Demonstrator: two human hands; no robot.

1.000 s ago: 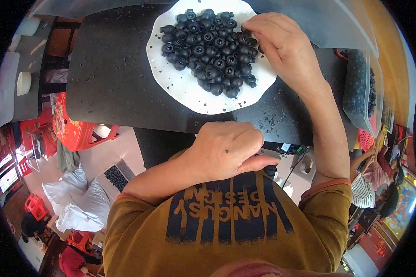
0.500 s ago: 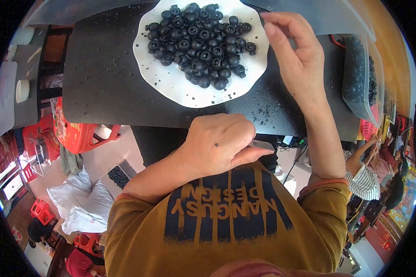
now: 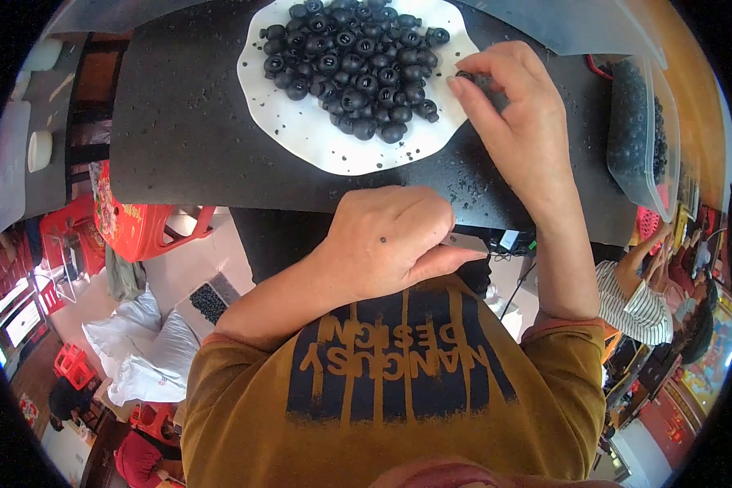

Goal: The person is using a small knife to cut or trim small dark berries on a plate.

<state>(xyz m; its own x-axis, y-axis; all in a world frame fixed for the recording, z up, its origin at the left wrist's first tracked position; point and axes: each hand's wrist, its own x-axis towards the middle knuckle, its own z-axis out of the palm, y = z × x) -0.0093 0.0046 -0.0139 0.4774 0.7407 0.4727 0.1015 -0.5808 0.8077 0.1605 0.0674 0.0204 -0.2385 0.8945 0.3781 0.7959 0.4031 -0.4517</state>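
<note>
A white scalloped plate [image 3: 301, 150] on the dark table carries a heap of black ball-shaped cord locks [image 3: 354, 77]. My right hand [image 3: 525, 110] is at the plate's right rim, with thumb and fingertips pinched on one small black cord lock [image 3: 466, 75], mostly covered by the fingers. At the table's front edge, before my chest, my left hand [image 3: 394, 240] is closed, with its back up and the thumb pointing right. Whatever lies inside its curled fingers is hidden. Tiny black scraps are scattered over the plate and the tabletop.
A clear plastic tub [image 3: 638, 134] with small black pieces stands on the table's right. Red stools [image 3: 142, 224], white sacks [image 3: 150, 346] and a box of black pieces [image 3: 209, 303] are at lower left. Another person in a striped top [image 3: 634, 301] is off to the right.
My right hand has shifted slightly down and left, and a black cord lock now shows between its fingertips. My left hand stays closed in nearly the same place.
</note>
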